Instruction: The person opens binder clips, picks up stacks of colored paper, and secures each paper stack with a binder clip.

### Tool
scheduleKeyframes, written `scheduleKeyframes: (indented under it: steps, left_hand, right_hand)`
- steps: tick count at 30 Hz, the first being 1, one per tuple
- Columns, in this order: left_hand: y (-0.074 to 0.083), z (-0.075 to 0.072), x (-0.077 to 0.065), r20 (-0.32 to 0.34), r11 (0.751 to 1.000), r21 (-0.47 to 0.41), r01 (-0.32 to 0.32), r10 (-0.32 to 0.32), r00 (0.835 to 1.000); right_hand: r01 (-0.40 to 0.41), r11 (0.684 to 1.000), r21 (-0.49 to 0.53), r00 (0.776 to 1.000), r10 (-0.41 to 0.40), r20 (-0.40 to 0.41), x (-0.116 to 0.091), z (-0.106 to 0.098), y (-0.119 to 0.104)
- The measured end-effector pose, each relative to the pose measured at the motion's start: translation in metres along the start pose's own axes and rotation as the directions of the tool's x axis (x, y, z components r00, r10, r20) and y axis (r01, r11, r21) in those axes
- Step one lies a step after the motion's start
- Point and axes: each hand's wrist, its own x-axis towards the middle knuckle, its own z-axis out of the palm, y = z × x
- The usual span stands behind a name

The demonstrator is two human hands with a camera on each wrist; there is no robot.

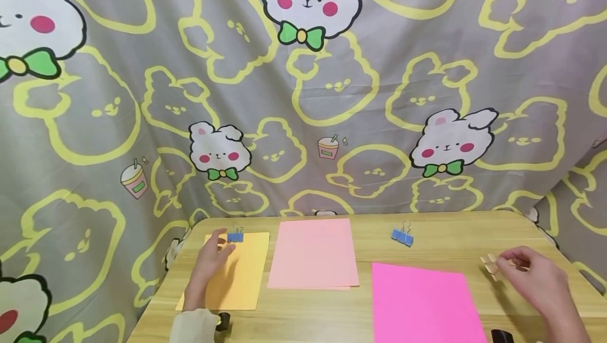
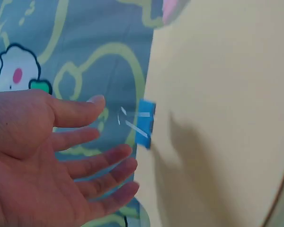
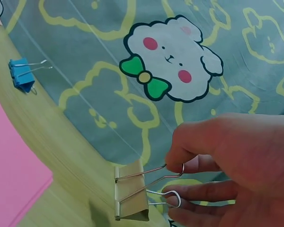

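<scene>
Holds the tan binder clip [image 1: 488,266] at its wire handles with thumb and fingers of the right grip [image 1: 538,277], raised just above the table [image 1: 327,314], to the right of the magenta paper [image 1: 427,301]. Spreads the left grip [image 1: 208,258] wide, near a blue binder clip [image 2: 144,123] yet apart from it. Shows that clip clamped on the far edge of the yellow paper [image 1: 239,280], handles pointing away. Includes light pink paper [image 1: 313,253] at centre and, farther right, a second blue binder clip [image 1: 402,237], lying loose. Gleams silvery at the tan clip's looped handles.
</scene>
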Motion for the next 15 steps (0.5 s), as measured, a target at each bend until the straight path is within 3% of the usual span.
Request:
scheduleKeyframes:
  steps: [5,15]
  left_hand:
    - [0.015,0.015,0.005,0.009,0.997,-0.048,-0.066,0.067,0.998]
    - [0.044,0.051,0.025,0.025,0.980,-0.147,-0.132,0.137,0.990]
  right_hand:
    - [0.034,0.999,0.006,0.999,-0.034,-0.004,0.003,0.009,-0.003]
    - [0.074,0.997,0.000,0.997,-0.074,-0.038,0.002,0.017,-0.012]
